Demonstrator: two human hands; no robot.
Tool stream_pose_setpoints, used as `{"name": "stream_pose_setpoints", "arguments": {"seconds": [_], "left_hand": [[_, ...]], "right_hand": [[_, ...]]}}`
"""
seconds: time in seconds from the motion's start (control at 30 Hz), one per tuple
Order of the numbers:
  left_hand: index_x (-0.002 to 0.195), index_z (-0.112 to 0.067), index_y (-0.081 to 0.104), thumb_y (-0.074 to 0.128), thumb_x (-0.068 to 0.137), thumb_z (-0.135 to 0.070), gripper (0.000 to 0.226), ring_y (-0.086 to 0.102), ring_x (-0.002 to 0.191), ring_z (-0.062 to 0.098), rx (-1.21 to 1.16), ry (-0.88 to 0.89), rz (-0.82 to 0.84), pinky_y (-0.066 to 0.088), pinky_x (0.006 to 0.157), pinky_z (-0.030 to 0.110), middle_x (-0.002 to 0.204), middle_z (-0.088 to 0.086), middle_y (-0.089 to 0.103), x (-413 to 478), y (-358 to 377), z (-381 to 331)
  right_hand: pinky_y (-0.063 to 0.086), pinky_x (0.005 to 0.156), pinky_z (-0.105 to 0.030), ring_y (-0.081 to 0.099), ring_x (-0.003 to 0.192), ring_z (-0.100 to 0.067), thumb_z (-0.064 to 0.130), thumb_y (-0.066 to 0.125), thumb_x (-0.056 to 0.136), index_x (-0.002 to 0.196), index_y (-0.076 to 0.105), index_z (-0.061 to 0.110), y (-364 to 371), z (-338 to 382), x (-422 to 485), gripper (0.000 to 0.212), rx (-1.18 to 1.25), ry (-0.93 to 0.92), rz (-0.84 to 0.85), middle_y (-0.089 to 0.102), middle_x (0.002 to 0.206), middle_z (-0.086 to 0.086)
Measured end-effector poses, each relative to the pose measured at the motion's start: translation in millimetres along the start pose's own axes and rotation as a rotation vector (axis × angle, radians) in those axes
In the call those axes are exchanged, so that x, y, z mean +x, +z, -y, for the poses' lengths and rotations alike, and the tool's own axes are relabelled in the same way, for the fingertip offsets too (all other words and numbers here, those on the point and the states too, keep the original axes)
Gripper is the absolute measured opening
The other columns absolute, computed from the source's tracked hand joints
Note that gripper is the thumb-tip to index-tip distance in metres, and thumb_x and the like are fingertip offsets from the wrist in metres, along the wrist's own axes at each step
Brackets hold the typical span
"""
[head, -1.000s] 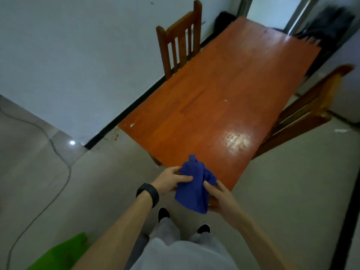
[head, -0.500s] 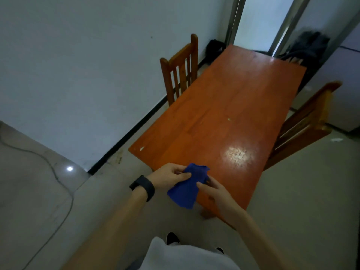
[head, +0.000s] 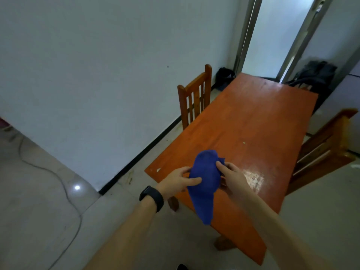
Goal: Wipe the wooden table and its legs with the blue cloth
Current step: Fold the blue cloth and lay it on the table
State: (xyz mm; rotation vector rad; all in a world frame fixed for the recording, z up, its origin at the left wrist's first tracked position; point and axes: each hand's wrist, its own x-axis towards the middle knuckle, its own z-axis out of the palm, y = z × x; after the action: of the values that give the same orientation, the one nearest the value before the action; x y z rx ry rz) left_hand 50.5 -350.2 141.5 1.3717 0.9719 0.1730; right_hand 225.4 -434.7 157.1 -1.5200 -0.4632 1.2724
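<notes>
You held the blue cloth (head: 204, 184) between both hands, above the near end of the wooden table (head: 253, 123). Your left hand (head: 175, 182) gripped its left side: the thumb lay flat across the front of the fabric and the other fingers (head: 184, 170) were curled round the edge behind it. Your right hand (head: 232, 178) pinched the upper right edge, with one fingertip pressed on the front of the cloth and the rest bent close together behind the fold. The cloth was bunched into a rounded hump above your fingers, and a narrow tail hung down below them, across the table's near edge. Whether the fabric touched the tabletop could not be told.

A black wristband (head: 153, 197) sat on your left wrist. Below your left hand stood one table leg (head: 173, 203), and another leg (head: 221, 243) showed beneath your right forearm. Beyond your fingers the tabletop ran away towards a doorway, with a glossy patch just right of your right hand. A wooden chair (head: 194, 96) stood at the table's left side by the wall, and a second chair (head: 327, 145) at its right side. A dark bag (head: 313, 75) lay past the far end, and a cable (head: 64, 184) trailed over the floor well left of your left hand.
</notes>
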Motion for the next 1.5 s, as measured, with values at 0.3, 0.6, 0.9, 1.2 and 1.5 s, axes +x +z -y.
{"name": "stream_pose_setpoints", "arguments": {"seconds": [0.3, 0.6, 0.9, 1.2, 1.5], "left_hand": [[0.132, -0.019, 0.038, 0.068, 0.09, -0.042, 0.056, 0.066, 0.095, 0.022, 0.019, -0.106, -0.339, 0.059, 0.082, 0.042, 0.107, 0.001, 0.06, 1.2, -17.9, 5.3], [0.133, -0.027, 0.05, 0.076, 0.081, -0.023, 0.058, 0.062, 0.099, 0.014, 0.336, -0.056, -0.151, 0.06, 0.082, 0.035, 0.122, -0.002, 0.058, -18.8, -26.4, 50.7], [0.106, -0.017, 0.064, 0.063, 0.093, -0.042, 0.028, 0.057, 0.082, 0.005, 0.248, 0.056, -0.269, 0.044, 0.069, 0.016, 0.096, -0.007, 0.062, -18.8, -52.9, 57.6], [0.128, -0.025, 0.054, 0.078, 0.07, -0.057, 0.071, 0.063, 0.11, 0.017, -0.068, -0.149, -0.176, 0.055, 0.094, 0.043, 0.127, -0.003, 0.062, -3.8, -58.0, 83.7], [0.111, -0.027, 0.054, 0.064, 0.094, -0.037, 0.022, 0.061, 0.095, 0.009, -0.222, -0.181, -0.293, 0.057, 0.077, 0.026, 0.107, -0.01, 0.061, 19.9, -54.7, 105.7]], "right_hand": [[0.058, 0.063, -0.025, 0.073, 0.087, -0.012, 0.012, 0.078, 0.083, 0.14, 0.038, 0.038, 10.2, -29.8, 5.0, 0.074, -0.201, -0.088, 0.202, 0.067, 0.112, -0.006], [0.044, 0.067, -0.01, 0.058, 0.098, -0.008, 0.003, 0.073, 0.083, 0.133, 0.054, 0.019, 34.8, -53.4, 12.6, 0.056, -0.7, -0.167, 0.241, 0.058, 0.12, 0.002], [0.052, 0.072, -0.02, 0.06, 0.092, -0.004, 0.028, 0.067, 0.093, 0.103, 0.063, 0.021, 55.0, -44.9, 22.9, 0.013, -0.737, -0.241, 0.245, 0.058, 0.108, 0.009], [0.056, 0.086, -0.058, 0.072, 0.096, -0.03, 0.034, 0.072, 0.086, 0.114, 0.062, 0.009, 80.7, -63.5, 33.7, 0.038, -0.076, 0.102, 0.084, 0.072, 0.11, -0.012], [0.061, 0.072, -0.047, 0.072, 0.095, -0.027, 0.013, 0.074, 0.087, 0.127, 0.054, 0.022, 75.9, -106.8, 59.2, 0.046, -0.19, 0.177, 0.112, 0.067, 0.118, -0.007]]}}
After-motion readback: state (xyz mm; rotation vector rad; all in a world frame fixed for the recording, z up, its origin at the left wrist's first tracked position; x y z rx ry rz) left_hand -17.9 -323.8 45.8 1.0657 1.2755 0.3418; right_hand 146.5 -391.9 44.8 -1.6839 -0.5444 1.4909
